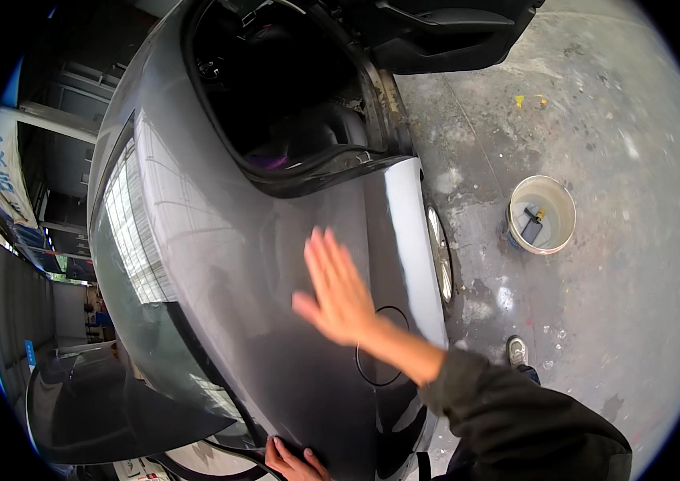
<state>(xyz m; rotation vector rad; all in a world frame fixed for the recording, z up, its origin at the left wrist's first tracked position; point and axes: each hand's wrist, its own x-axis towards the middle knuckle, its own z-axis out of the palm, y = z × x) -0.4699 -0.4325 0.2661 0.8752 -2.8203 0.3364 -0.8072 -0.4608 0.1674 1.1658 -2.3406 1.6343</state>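
My right hand (336, 297) is open, fingers straight, over the grey rear quarter panel (292, 248) of a car, above the round fuel flap outline (382, 369); whether it touches is hard to tell. At the lower edge, my left hand (296, 462) rests with fingers apart on the body beside the rear window's lower corner and trunk edge. A pale, whitish band (408, 224) runs along the side panel. The rear window (135, 240) shows reflections on the left.
An open car door (436, 28) juts out at the top over a concrete floor (605, 264). A white bucket (540, 192) with a dark tool inside stands right of the wheel (440, 256). The raised trunk lid (91, 401) is lower left; my shoe (517, 349) shows below.
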